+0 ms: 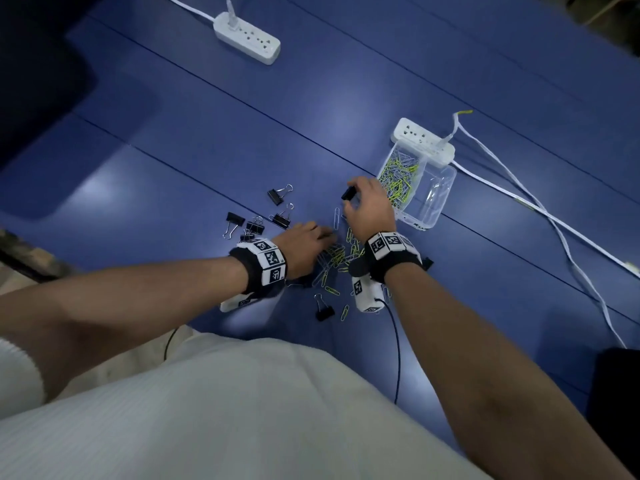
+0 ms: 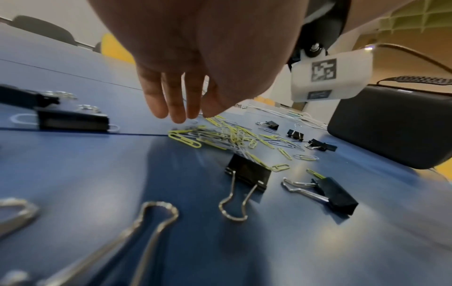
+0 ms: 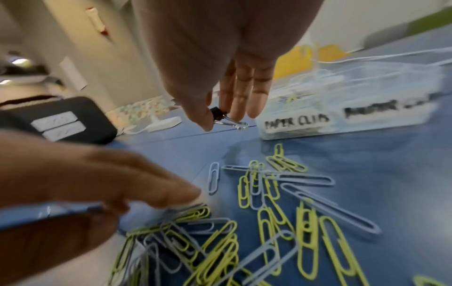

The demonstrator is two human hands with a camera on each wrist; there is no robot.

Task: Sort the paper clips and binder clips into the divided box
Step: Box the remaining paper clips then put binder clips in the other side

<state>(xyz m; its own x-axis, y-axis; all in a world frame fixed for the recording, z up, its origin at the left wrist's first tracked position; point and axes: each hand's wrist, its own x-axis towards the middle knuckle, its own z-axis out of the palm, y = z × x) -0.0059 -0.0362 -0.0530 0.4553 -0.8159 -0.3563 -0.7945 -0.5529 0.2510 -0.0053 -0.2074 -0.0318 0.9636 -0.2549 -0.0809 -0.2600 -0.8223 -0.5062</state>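
Observation:
My right hand (image 1: 348, 199) (image 3: 220, 120) hovers above the blue table, just left of the clear divided box (image 1: 437, 216), pinching a small black binder clip (image 1: 348, 193) (image 3: 217, 113) between thumb and fingers. The box's left compartment, labelled "paper clips" (image 3: 296, 122), holds yellow and grey paper clips (image 1: 401, 178); its right compartment looks bare. My left hand (image 1: 327, 235) (image 2: 181, 116) reaches with straight fingers onto the loose paper clip pile (image 1: 334, 256) (image 2: 220, 135) (image 3: 220, 232), fingertips touching it. Black binder clips lie left of the pile (image 1: 277, 196) (image 1: 254, 227) and near me (image 1: 324, 310) (image 2: 247, 171).
Two white power strips (image 1: 247, 36) (image 1: 424, 143) lie on the table, the nearer one against the box's far end, with white cables (image 1: 519, 199) trailing right. A black case (image 1: 618, 382) (image 2: 391, 125) sits at the right front.

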